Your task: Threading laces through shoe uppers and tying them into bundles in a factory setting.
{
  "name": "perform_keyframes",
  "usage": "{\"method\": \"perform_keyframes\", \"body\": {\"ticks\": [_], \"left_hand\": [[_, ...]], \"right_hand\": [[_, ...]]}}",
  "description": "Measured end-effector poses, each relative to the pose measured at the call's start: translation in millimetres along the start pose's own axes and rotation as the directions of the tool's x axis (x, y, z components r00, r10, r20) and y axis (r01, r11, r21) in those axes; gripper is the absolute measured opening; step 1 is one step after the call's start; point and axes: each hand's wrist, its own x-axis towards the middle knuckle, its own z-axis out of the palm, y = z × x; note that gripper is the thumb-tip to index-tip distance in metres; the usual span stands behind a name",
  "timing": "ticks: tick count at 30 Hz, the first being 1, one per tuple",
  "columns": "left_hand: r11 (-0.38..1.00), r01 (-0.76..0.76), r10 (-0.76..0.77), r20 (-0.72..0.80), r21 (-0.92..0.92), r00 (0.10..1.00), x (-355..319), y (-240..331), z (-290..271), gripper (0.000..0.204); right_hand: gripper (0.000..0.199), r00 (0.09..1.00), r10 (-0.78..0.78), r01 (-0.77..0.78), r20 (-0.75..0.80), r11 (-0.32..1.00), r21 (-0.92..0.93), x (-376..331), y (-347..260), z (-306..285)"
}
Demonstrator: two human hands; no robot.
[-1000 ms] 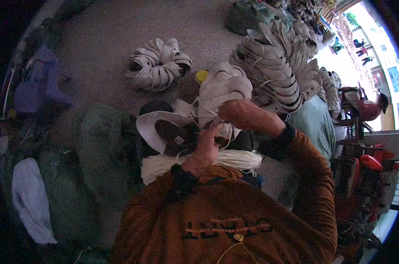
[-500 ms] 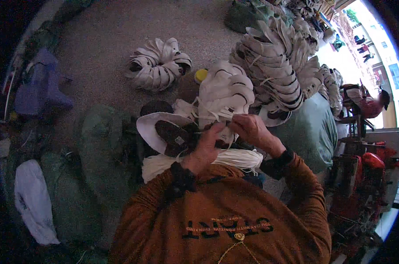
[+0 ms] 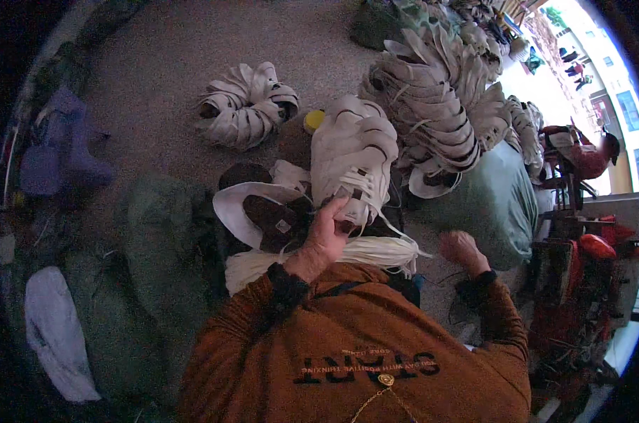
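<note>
A stack of white shoe uppers [image 3: 355, 134] lies in front of me, nested one in another. White laces [image 3: 360, 182] run through the eyelets of the nearest one. My left hand [image 3: 326, 236] is closed on this upper at its near end, thumb on top. Off to the right, my right hand [image 3: 463, 252] is apart from the stack with its fingers curled. A loose white lace stretches from the upper toward it; whether the fingers hold its end is unclear. A bundle of cream laces [image 3: 376, 254] lies close to my body, below the left hand.
Left of the stack sits a white upper with a dark lining [image 3: 238, 215]. Beyond are a ring of uppers [image 3: 245, 109], a yellow lid [image 3: 314, 120] and larger piles of uppers [image 3: 429, 106]. A green sack [image 3: 499, 204] bulges at right; a purple stool [image 3: 62, 151] stands far left.
My right hand has left the upper and moved right and toward me. The left hand stays on the upper, and the lace now trails out to the right.
</note>
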Motion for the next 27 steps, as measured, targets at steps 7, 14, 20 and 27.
{"method": "perform_keyframes", "body": {"ticks": [7, 14, 20, 27], "left_hand": [[0.995, -0.037, 0.037, 0.007, 0.095, 0.999, -11, 1, 2, 0.030], [0.738, 0.162, -0.304, 0.109, 0.655, 0.946, -46, 29, -20, 0.028], [-0.077, -0.497, 0.199, 0.502, 0.864, 0.842, -59, 51, 13, 0.019], [-0.622, -0.723, 0.065, 0.940, 0.299, 0.334, -48, 72, 23, 0.031]], "right_hand": [[0.021, 0.930, 0.026, 0.319, -0.366, 0.438, 0.840, 72, -136, -38], [0.038, 0.965, -0.252, -0.009, 0.067, 0.226, 0.974, 60, -138, -78], [0.032, 0.974, -0.224, 0.046, -0.024, 0.095, 0.994, 60, -150, -109], [0.024, 0.920, -0.379, 0.167, -0.102, 0.141, 0.976, 74, -174, -128]]}}
